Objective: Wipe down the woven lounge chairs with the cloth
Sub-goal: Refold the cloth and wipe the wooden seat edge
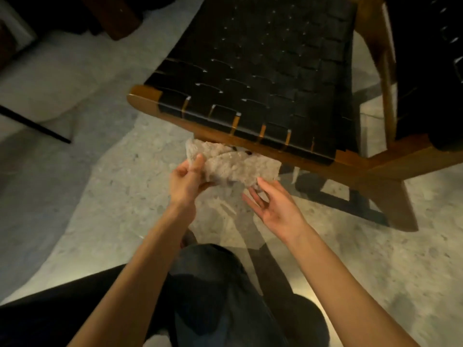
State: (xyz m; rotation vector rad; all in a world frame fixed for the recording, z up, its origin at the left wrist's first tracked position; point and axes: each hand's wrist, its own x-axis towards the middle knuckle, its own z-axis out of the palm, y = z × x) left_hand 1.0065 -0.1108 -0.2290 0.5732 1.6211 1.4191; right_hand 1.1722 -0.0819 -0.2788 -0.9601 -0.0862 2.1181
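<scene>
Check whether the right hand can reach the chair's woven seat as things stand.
Probably yes: the right hand is open, the woven seat lies just ahead, and the cloth sits to its left.

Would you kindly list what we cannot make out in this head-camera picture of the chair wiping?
Head view:
- Woven chair: its upper part is cut off by the top edge.
- Second chair: mostly cut off by the right edge, and very dark.
- Cloth: its left end is hidden inside the left hand, which grips it. Motion blur hides whether the open right hand touches its lower corner.
</scene>
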